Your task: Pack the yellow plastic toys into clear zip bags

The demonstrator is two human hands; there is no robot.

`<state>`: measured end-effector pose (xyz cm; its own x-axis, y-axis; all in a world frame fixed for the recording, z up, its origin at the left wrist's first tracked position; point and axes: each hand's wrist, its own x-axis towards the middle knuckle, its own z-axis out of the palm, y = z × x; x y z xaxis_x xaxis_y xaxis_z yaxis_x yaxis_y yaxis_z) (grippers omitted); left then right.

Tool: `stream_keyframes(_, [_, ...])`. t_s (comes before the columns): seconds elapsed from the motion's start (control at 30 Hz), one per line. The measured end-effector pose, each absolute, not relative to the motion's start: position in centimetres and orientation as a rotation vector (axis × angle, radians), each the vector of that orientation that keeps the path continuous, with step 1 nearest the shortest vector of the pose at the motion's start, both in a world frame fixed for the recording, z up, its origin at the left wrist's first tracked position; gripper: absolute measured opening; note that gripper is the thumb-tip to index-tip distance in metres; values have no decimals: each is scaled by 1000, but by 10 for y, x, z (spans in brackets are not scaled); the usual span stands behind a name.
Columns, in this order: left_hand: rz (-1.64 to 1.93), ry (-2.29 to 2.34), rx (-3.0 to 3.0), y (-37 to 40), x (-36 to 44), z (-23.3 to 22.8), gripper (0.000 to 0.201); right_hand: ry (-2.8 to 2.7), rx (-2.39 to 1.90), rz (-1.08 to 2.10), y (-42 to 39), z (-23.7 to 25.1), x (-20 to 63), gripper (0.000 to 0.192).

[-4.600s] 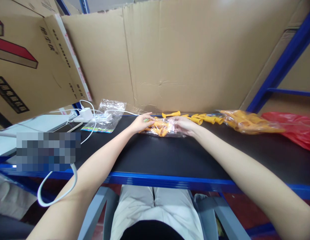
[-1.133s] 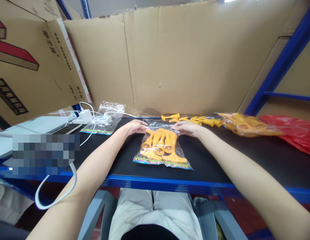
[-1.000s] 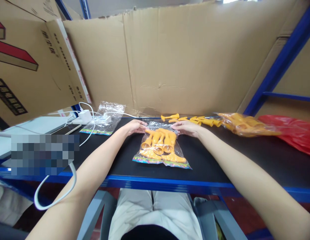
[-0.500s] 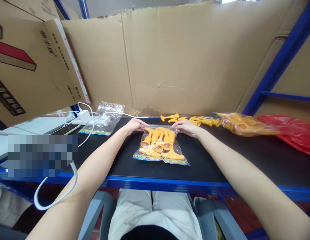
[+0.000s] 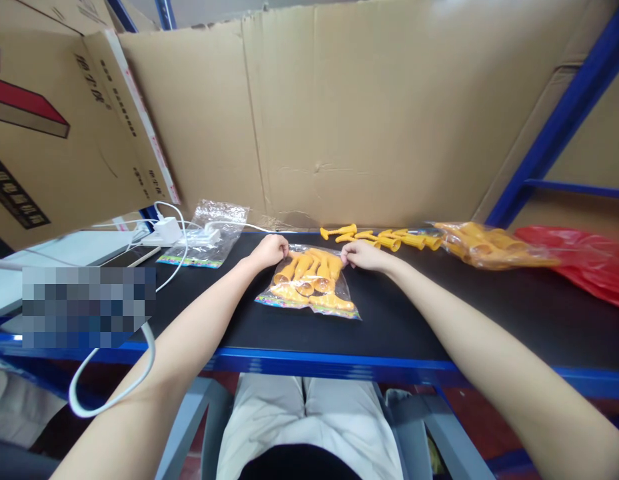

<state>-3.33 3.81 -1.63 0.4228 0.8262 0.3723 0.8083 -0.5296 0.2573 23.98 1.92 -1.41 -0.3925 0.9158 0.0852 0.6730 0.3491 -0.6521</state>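
A clear plastic bag (image 5: 309,287) with a colourful bottom strip lies on the black bench top (image 5: 389,320), filled with several orange plastic pieces. My left hand (image 5: 270,249) pinches the bag's far left corner. My right hand (image 5: 360,253) pinches its far right corner. Both hands have their fingers closed on the bag's top edge. Loose orange pieces (image 5: 374,237) lie in a row just beyond my right hand.
A bigger bag of orange pieces (image 5: 489,244) and a red plastic bag (image 5: 584,257) lie at the right. A stack of clear bags (image 5: 209,233), a white charger (image 5: 165,231) with cables and a phone sit at the left. Cardboard sheets wall off the back.
The filled bag went from being held up at the back to lying flat. Since half a second ago my hands have closed on its top corners and the bag has slid slightly left.
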Motion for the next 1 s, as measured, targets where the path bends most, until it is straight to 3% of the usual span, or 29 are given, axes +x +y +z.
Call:
stream_keyframes(0.3, [481,1640,2815,29,-31,-14,20,-2156,-1422,796,12,-10,231,25])
stream_keyframes(0.53, [530,1624,2961,25,-25,-12,21,-2200,-1560,433,9,-13,225,56])
stream_keyframes(0.7, [573,1600,3074,23,-24,-10,23,-2180,-1586,350,14,-12,231,45])
stream_keyframes(0.8, [584,1570,3145,22,-24,-9,24,-2107,-1400,523,14,-8,237,37])
stream_keyframes(1.0, [678,1505,3275,21,-21,-10,25,-2223,-1124,1089,5,3,242,41])
